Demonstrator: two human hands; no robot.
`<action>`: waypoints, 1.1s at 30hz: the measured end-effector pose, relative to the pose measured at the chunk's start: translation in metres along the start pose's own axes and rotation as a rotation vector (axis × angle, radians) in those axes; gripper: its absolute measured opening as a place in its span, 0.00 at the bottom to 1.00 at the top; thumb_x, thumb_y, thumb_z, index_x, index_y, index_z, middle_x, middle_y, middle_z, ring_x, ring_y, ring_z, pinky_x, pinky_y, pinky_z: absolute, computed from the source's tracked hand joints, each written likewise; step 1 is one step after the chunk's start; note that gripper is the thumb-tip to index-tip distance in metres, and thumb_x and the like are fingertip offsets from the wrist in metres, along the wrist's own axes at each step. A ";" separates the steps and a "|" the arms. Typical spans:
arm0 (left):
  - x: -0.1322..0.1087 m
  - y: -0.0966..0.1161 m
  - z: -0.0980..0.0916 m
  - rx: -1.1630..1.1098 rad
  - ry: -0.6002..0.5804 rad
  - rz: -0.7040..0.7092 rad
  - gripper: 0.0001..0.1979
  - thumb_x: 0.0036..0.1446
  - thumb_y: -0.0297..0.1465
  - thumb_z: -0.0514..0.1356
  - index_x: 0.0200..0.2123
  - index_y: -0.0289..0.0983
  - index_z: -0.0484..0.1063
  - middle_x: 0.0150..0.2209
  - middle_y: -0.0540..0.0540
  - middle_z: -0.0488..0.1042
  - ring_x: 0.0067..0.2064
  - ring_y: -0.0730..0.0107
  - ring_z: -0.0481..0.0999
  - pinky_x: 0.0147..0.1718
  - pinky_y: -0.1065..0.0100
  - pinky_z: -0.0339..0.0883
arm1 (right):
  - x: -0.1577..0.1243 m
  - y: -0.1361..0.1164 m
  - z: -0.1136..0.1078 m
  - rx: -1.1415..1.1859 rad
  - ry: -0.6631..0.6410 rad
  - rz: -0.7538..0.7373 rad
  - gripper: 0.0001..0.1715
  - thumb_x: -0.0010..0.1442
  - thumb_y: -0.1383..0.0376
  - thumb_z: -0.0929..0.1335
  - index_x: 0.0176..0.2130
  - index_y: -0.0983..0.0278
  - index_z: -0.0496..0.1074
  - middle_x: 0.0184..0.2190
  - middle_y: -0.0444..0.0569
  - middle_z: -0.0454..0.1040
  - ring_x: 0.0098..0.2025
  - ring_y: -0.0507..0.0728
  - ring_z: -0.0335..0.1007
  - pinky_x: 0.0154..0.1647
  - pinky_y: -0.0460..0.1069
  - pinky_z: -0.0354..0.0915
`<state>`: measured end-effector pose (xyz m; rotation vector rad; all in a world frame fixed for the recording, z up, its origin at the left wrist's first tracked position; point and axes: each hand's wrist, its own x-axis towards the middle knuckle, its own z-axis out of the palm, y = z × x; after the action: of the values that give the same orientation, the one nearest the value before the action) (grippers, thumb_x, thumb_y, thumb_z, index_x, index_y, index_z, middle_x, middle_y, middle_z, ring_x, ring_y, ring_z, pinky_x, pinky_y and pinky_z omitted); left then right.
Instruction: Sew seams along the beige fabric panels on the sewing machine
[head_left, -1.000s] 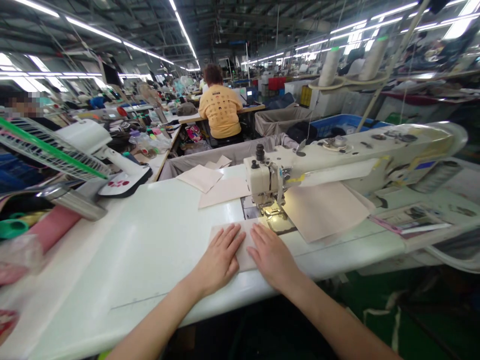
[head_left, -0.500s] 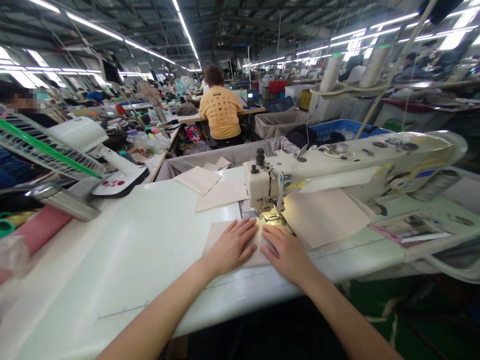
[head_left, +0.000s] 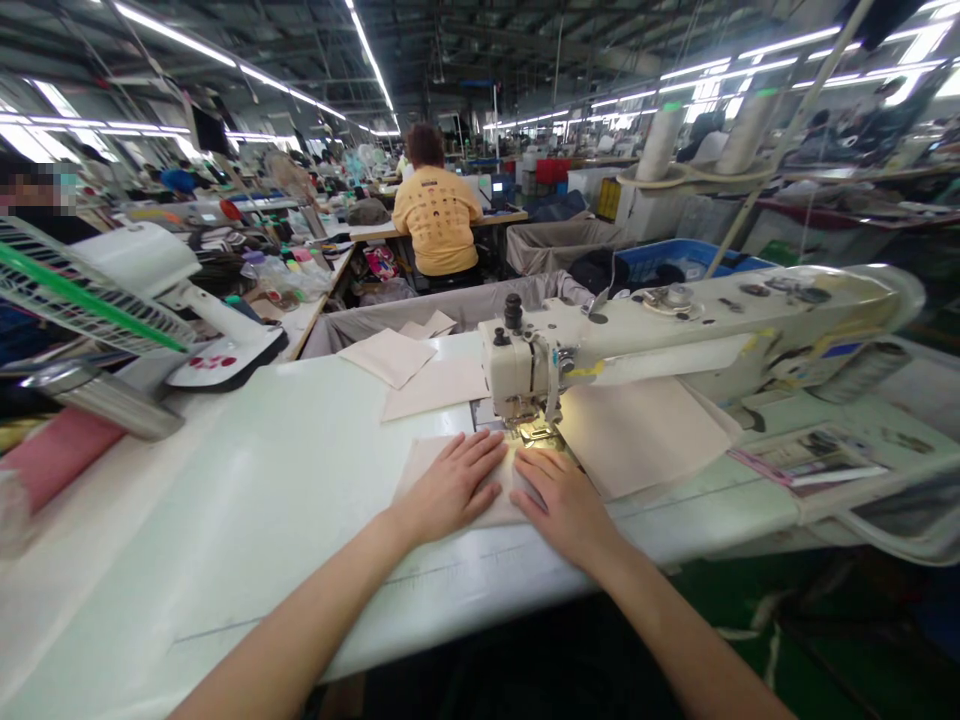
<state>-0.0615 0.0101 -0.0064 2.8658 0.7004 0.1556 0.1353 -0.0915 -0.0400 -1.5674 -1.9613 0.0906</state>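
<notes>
My left hand [head_left: 452,488] lies flat on a cream fabric piece [head_left: 415,460], its fingers stretched toward the sewing machine [head_left: 517,360]. On the same piece, near the lit metal needle plate [head_left: 541,437], my right hand [head_left: 564,502] rests with its fingers extended and slightly bent. Both hands press from above, partly covering the fabric, and neither is closed round anything. Right of the needle area, under the machine arm, lies a larger cream panel [head_left: 645,435]. Several more cream pieces [head_left: 390,357] overlap behind and left of the machine head.
A white fan [head_left: 221,350] and a steel flask [head_left: 105,398] stand at the left. Thread cones [head_left: 660,145] rise behind the machine. A grey cloth-lined bin [head_left: 450,300] borders the table's far side; beyond sits a co-worker in yellow [head_left: 437,225]. A booklet [head_left: 810,458] lies at right.
The whole view has shifted slightly, so things appear a little further left. Both hands stay on the cream fabric piece in nearly the same pose beside the needle area.
</notes>
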 end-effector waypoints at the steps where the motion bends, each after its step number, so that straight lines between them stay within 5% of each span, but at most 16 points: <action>1: -0.001 0.002 0.000 0.003 0.002 -0.004 0.26 0.69 0.36 0.53 0.68 0.37 0.58 0.70 0.39 0.56 0.71 0.52 0.55 0.67 0.44 0.50 | -0.003 0.000 -0.002 -0.002 0.002 -0.009 0.22 0.64 0.64 0.69 0.56 0.66 0.72 0.57 0.57 0.74 0.59 0.66 0.68 0.61 0.64 0.66; 8: -0.032 0.044 0.002 -0.103 -0.015 0.222 0.24 0.69 0.28 0.51 0.67 0.41 0.60 0.67 0.41 0.64 0.69 0.57 0.60 0.68 0.49 0.53 | -0.048 -0.002 -0.023 0.048 0.020 -0.139 0.18 0.70 0.62 0.64 0.55 0.65 0.73 0.54 0.56 0.77 0.56 0.62 0.73 0.58 0.60 0.70; 11: -0.036 0.047 0.003 -0.095 0.004 0.229 0.24 0.70 0.29 0.51 0.67 0.39 0.60 0.67 0.41 0.63 0.69 0.57 0.60 0.68 0.49 0.53 | -0.050 0.000 -0.029 0.029 0.000 -0.184 0.19 0.70 0.63 0.63 0.56 0.65 0.72 0.54 0.56 0.77 0.56 0.62 0.72 0.57 0.60 0.70; 25: 0.010 -0.016 0.002 -0.114 0.065 0.200 0.20 0.70 0.30 0.51 0.62 0.39 0.67 0.63 0.39 0.67 0.64 0.56 0.66 0.65 0.48 0.57 | 0.020 0.015 -0.018 -0.134 -0.063 -0.086 0.09 0.68 0.62 0.67 0.44 0.62 0.77 0.46 0.53 0.77 0.49 0.61 0.70 0.50 0.57 0.66; 33: 0.032 -0.039 -0.004 -0.148 0.112 0.240 0.20 0.70 0.29 0.50 0.61 0.38 0.69 0.61 0.37 0.69 0.62 0.55 0.67 0.64 0.51 0.60 | 0.024 0.017 -0.024 -0.161 0.019 -0.031 0.09 0.68 0.62 0.67 0.44 0.60 0.77 0.43 0.51 0.76 0.46 0.60 0.69 0.49 0.55 0.63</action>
<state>-0.0510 0.0596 -0.0086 2.8052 0.3442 0.3871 0.1596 -0.0724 -0.0184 -1.6316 -2.0198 -0.0974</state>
